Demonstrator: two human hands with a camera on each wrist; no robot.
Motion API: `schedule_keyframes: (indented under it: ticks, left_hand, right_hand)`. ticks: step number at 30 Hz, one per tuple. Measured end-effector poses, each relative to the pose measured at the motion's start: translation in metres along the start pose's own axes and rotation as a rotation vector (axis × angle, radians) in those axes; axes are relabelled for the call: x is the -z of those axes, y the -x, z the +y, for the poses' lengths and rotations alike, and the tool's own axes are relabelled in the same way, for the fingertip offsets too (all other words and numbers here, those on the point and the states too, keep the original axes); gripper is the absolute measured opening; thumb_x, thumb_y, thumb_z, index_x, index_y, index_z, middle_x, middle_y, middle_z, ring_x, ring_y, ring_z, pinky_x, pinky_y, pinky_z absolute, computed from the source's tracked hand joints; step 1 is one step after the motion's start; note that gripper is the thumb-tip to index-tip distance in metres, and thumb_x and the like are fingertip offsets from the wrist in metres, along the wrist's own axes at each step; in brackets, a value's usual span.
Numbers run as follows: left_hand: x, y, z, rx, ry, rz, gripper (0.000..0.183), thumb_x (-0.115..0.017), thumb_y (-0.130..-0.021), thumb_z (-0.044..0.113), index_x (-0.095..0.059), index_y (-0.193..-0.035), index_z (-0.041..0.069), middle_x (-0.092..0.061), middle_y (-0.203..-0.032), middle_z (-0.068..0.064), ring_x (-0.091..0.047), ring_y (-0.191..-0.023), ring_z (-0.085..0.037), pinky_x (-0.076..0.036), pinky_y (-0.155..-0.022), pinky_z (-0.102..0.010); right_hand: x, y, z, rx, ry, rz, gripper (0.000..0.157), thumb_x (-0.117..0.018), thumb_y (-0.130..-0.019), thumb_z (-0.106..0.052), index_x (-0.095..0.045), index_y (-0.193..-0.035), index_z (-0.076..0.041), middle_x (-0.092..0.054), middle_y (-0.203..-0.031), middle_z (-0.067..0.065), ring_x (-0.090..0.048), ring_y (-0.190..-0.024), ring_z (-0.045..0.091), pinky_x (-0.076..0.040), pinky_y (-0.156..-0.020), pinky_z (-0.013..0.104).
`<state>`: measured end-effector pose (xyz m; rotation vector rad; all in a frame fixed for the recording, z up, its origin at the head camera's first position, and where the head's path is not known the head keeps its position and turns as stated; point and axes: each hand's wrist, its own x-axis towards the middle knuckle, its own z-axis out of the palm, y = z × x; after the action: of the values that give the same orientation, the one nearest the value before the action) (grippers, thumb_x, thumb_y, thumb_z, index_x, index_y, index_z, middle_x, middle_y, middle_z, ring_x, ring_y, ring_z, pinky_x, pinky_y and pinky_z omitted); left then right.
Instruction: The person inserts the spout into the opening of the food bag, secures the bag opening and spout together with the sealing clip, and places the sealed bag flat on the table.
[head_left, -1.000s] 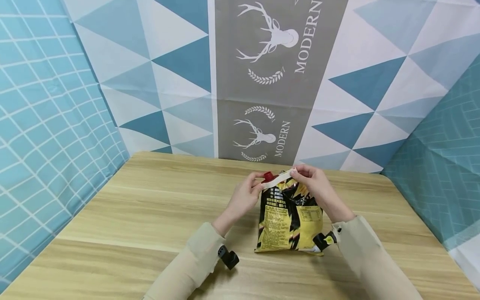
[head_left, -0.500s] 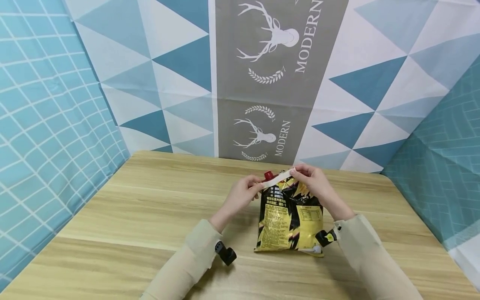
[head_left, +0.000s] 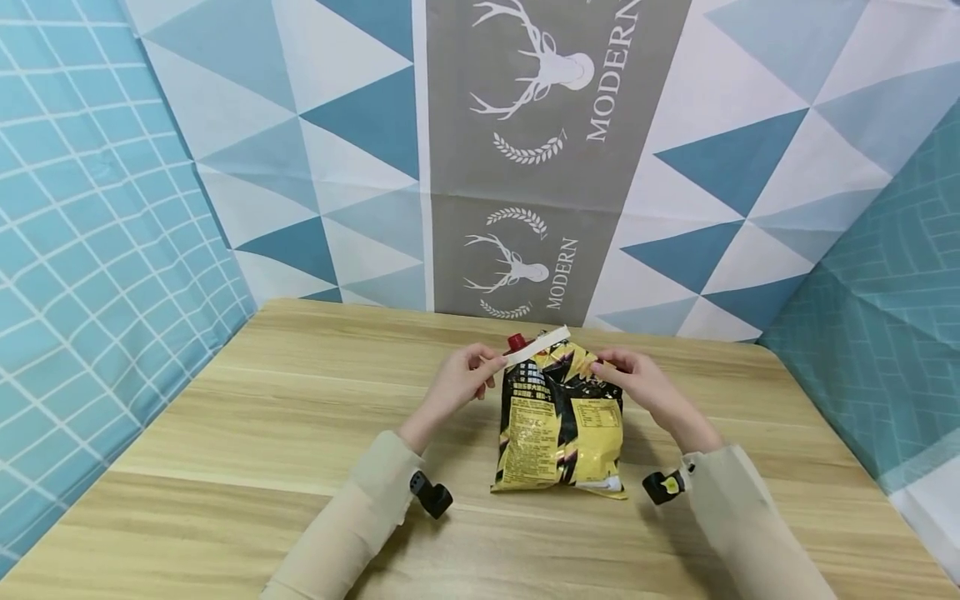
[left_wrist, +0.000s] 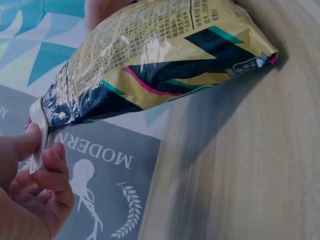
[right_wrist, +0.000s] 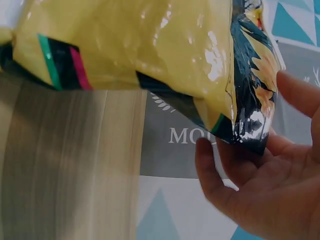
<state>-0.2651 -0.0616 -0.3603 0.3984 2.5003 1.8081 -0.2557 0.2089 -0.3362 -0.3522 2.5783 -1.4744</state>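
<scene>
A black and yellow snack bag point(head_left: 532, 425) stands upright on the table in the head view, its printed side towards me. Across its top lies a white bag clip point(head_left: 538, 345) with a red cap point(head_left: 517, 342) behind it. My left hand point(head_left: 459, 379) pinches the clip's left end between thumb and fingers; the left wrist view shows the clip point(left_wrist: 39, 120) at the bag's gathered mouth. At the bag's upper right corner, my right hand point(head_left: 641, 383) holds the film, thumb in front and fingers behind. In the right wrist view, this hand point(right_wrist: 270, 175) is around the black corner.
The wooden table point(head_left: 300, 425) runs up to a patterned backdrop point(head_left: 517, 183) close behind the bag. Blue sheets point(head_left: 90, 250) flank both sides. A black wrist camera point(head_left: 431, 494) is strapped to each sleeve.
My right hand has come off the clip's right end and slid down to the bag's corner. Bag and clip have shifted slightly left, with my left hand still on the clip.
</scene>
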Motion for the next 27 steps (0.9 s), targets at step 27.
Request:
schedule_keyframes:
  ticks: [27]
  left_hand:
    - [0.025, -0.016, -0.029, 0.106, 0.209, -0.034, 0.020, -0.049, -0.085, 0.006, -0.055, -0.098, -0.008, -0.059, -0.074, -0.023, -0.049, -0.048, -0.010, -0.038, -0.044, -0.018]
  right_hand:
    - [-0.011, -0.029, 0.033, -0.112, -0.154, 0.165, 0.044, -0.064, -0.073, -0.037, -0.058, -0.097, -0.001, -0.060, -0.098, 0.007, -0.052, -0.097, 0.023, -0.035, -0.089, 0.040]
